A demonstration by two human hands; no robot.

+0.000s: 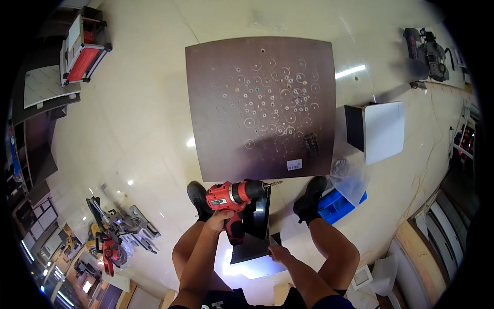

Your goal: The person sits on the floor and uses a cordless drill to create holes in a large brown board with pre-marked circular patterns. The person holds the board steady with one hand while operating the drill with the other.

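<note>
My left hand (220, 220) is wrapped round the grip of a red and black cordless drill (221, 195). A twist drill bit (272, 184) sits in its chuck and points right, just off the near edge of a brown board. Between my legs is a dark glossy panel (251, 248), tilted and partly hidden behind the drill. My right hand (278, 253) is closed at the panel's right corner and seems to grip its edge; the fingertips are hidden. The brown board (216, 139) carries many drilled holes and ring marks, with a white label (294, 165) near its front.
Right of the board stands a white-topped box (383, 131). Beside my right foot lie a blue tray (337, 206) and a clear plastic bag (350, 180). A red mitre saw (110, 250) is on the left, a red-sided case (85, 62) far left, and dark machinery (432, 56) far right.
</note>
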